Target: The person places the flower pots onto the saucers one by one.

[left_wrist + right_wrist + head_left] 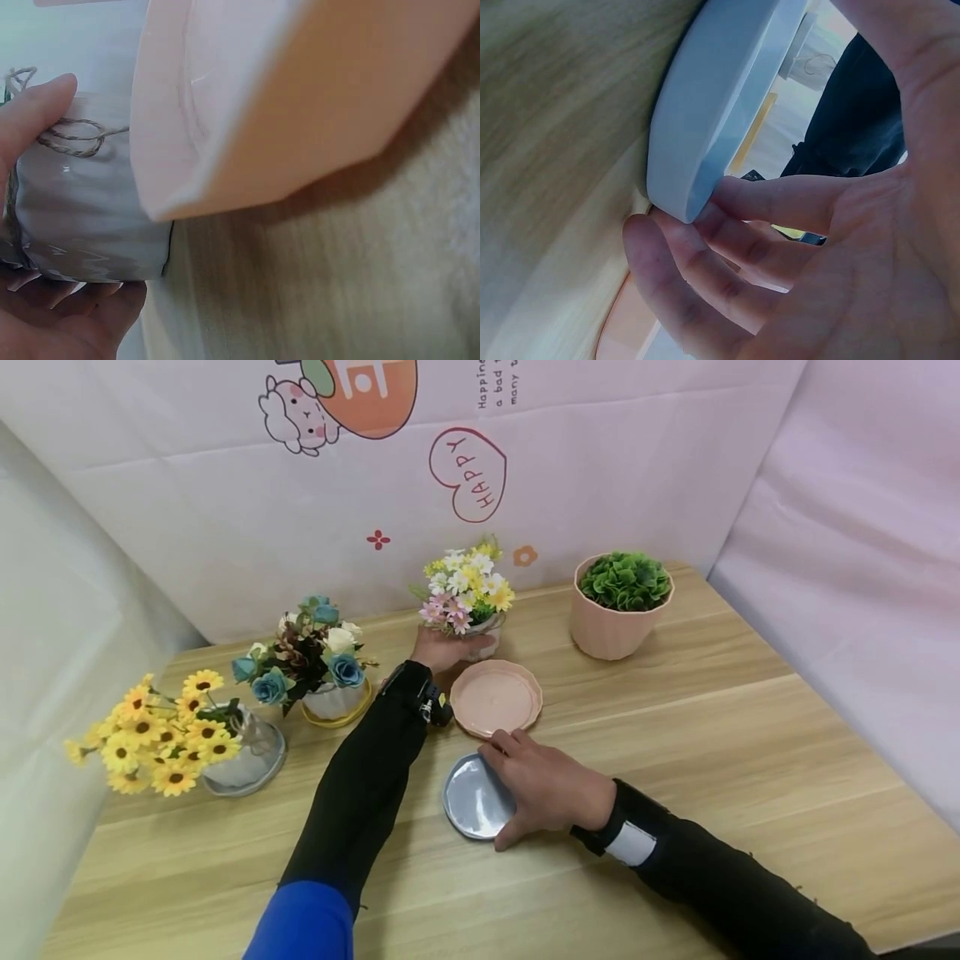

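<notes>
At the back of the table, my left hand [441, 649] grips a whitish ribbed flowerpot [94, 202] tied with twine. The thumb lies on one side and the fingers on the other in the left wrist view. White, yellow and pink daisies [467, 583] fill this pot. Closer to me, my right hand [551, 785] holds a round blue-grey saucer [468, 802] by its right side. In the right wrist view the fingertips meet the saucer's edge, low against the tabletop. A pink scalloped saucer [495, 697] lies between the two hands.
On the left, yellow daisies [161, 739] lean from a grey pot on a saucer [262, 777]. Behind them, blue and white roses [311, 652] stand in a white pot on a yellow saucer [330, 721]. A pink pot [611, 631] with green leaves stands at the back right.
</notes>
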A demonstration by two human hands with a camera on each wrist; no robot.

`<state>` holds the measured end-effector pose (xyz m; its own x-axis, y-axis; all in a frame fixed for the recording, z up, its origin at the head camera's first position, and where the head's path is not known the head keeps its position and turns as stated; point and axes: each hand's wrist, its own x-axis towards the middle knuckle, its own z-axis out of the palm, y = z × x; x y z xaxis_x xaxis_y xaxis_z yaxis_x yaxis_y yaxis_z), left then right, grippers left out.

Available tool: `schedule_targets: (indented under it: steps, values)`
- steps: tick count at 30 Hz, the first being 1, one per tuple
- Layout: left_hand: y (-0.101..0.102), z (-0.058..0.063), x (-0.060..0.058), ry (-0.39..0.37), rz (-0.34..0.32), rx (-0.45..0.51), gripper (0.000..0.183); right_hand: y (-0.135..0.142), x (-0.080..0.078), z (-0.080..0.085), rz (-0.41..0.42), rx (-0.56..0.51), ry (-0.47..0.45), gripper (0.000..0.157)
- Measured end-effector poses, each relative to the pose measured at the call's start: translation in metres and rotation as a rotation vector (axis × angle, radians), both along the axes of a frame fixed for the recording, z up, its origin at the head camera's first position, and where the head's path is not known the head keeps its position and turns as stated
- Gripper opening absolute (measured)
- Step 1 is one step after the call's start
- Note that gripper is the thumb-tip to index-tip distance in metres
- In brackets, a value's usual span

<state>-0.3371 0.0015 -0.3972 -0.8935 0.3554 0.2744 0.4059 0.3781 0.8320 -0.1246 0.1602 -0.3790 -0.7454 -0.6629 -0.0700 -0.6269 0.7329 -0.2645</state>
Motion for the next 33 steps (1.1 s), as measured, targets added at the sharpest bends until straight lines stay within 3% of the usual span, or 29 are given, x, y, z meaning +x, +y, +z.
schedule_targets:
  steps: [16, 21, 28, 33]
  values:
    - [-0.013, -0.009, 0.002, -0.074, -0.016, 0.045, 0.085, -0.005, 0.004, -0.004, 0.004, -0.01, -0.023, 0.103]
    - [-0.017, 0.0, 0.006, -0.142, -0.045, 0.066, 0.078, -0.003, 0.003, -0.003, -0.002, -0.003, -0.036, 0.103]
    - [-0.024, 0.017, 0.025, -0.167, -0.052, 0.223, 0.081, -0.002, 0.002, -0.002, -0.008, 0.004, -0.032, 0.105]
    - [-0.031, 0.015, 0.026, -0.162, -0.042, 0.245, 0.082, 0.0, 0.001, 0.0, -0.012, 0.005, -0.023, 0.107]
